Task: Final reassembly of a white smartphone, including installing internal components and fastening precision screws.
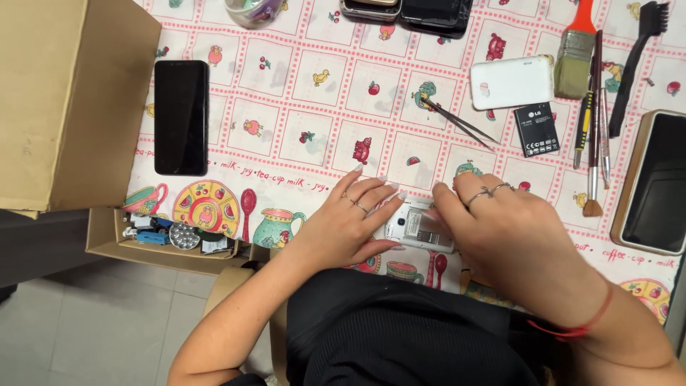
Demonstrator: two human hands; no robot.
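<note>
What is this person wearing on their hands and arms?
Both arms are bare, with no sleeves reaching them. The left hand has thin rings on two fingers and long pale nails. The right hand wears silvery rings, and a thin red string bracelet circles that wrist.

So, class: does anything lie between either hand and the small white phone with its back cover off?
Nothing visible does. The left hand and the right hand both rest directly on the opened white phone, fingers touching it from either side.
</note>
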